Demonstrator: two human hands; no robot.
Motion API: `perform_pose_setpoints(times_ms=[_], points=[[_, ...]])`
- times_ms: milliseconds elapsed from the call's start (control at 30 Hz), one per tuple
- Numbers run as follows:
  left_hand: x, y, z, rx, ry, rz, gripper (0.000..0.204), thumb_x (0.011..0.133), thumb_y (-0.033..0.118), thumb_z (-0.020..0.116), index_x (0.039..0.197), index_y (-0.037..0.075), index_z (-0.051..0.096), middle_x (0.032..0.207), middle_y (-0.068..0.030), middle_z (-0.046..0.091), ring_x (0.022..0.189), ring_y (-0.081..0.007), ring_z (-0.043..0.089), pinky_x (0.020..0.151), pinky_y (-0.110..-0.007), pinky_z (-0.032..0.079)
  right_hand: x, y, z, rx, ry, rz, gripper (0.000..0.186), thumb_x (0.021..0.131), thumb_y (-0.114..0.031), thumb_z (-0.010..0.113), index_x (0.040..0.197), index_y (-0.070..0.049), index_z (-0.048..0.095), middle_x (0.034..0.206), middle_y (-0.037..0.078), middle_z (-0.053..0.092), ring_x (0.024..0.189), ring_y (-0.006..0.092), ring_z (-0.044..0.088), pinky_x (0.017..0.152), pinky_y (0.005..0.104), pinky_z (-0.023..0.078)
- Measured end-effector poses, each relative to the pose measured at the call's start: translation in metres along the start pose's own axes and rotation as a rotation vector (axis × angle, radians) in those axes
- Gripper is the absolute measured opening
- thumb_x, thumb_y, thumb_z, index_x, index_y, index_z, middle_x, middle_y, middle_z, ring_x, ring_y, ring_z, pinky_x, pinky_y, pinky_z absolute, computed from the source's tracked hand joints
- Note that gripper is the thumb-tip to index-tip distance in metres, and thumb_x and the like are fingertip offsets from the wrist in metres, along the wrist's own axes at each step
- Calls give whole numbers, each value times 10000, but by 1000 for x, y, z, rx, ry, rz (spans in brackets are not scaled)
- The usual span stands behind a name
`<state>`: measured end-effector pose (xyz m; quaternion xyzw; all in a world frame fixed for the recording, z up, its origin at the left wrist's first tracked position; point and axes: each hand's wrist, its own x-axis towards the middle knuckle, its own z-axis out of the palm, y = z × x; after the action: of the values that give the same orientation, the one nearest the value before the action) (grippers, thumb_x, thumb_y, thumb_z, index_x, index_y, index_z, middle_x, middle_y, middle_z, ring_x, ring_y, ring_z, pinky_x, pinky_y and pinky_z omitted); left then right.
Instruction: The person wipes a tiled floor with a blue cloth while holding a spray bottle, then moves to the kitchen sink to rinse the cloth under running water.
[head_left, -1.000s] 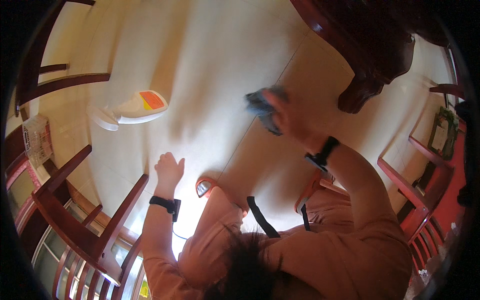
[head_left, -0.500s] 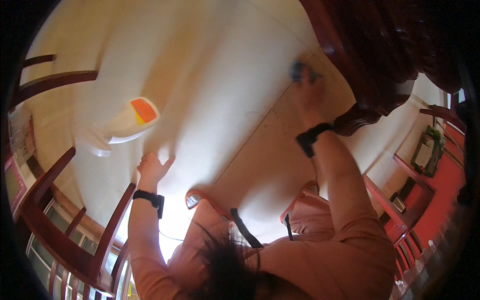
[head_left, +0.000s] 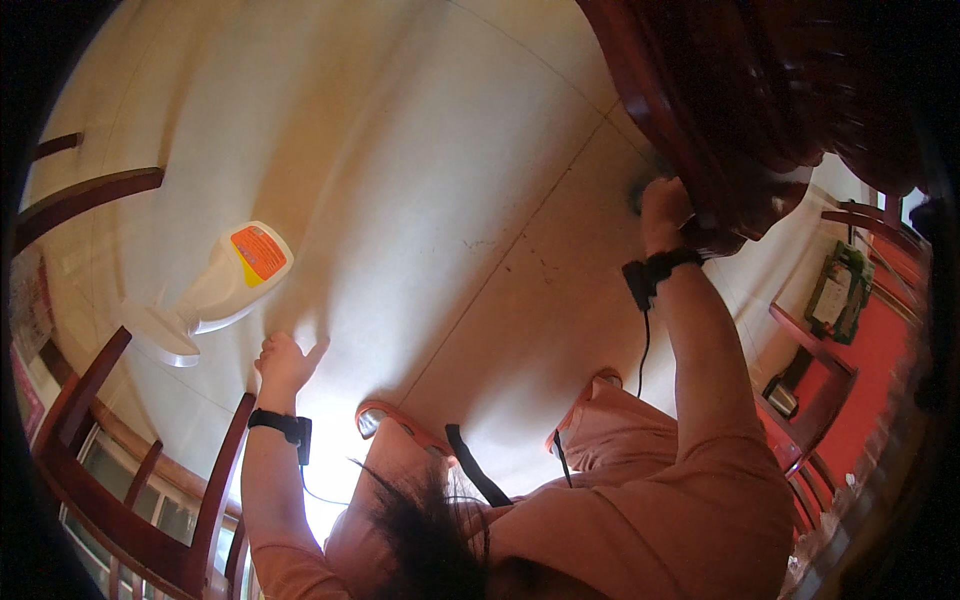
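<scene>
Floor [head_left: 400, 200]: pale and glossy, crossed by thin dark seams, in a room of dark red wooden furniture.
Right hand [head_left: 664, 208]: beside the carved furniture, fingers apparently closed on the cloth; the exact hold is hidden.
Dark cloth [head_left: 640, 188]: blurred and mostly covered, at the fingers of the right hand, just beside the carved edge.
Handling, as a judgement: cloth best kept flat, with even pressure through the palm; wrist low, knuckles clear of the wood.
Black wristband [head_left: 672, 262]: on the right wrist, its dark cable [head_left: 645, 345] hanging toward the body; better held away from the cloth.
Carved furniture [head_left: 700, 110]: dark red, polished, overhanging at upper right.
Floor marks [head_left: 512, 267]: small, dark, scattered beside the seam, left of the right hand.
Left hand [head_left: 287, 362]: holding nothing, thumb spread; contact with the floor cannot be told.
White bottle [head_left: 215, 290]: orange-and-yellow label, near the left hand; standing or lying, unclear.
Wooden chair [head_left: 120, 515]: lower left, near the left forearm.
Green package [head_left: 838, 295]: far right, well apart from the hands.
</scene>
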<state>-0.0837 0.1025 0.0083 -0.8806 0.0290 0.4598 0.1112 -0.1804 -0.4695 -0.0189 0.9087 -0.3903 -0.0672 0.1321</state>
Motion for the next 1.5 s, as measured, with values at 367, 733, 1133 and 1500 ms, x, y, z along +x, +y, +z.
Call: perform_pose_setpoints(times_ms=[367,733,1133,1500], points=[[4,-4,5,-2,15,59,879,711,661,577,1114,-113,468,1109,-282,526,1025,-395,551,867,-467,439,-47,-61,-22,231,-287,412,549,866,-152,475,1389,-129,310,1269,268,406,1168,444,409,975,475,366],[3,-4,2,12,-44,8,878,711,675,564,1128,-95,488,1127,-270,524,1031,-378,553,882,-460,426,-104,-115,-60,760,-299,-234,484,857,-123,531,1325,-83,414,1237,261,429,1112,402,456,949,490,382],[3,-5,7,-8,14,-36,818,683,636,629,1089,-61,494,1084,-234,536,1003,-318,553,839,-434,420,22,-87,1,163,-26,-41,520,855,-209,504,1364,-183,402,1305,253,423,1152,406,445,935,456,390],[-3,-6,-4,-78,-22,-6,816,713,615,619,1120,-81,498,1121,-239,526,1042,-357,525,885,-442,416,0,-202,-49,612,-41,-517,625,796,-57,596,1368,-156,366,1334,196,381,1143,437,412,1010,488,283]])
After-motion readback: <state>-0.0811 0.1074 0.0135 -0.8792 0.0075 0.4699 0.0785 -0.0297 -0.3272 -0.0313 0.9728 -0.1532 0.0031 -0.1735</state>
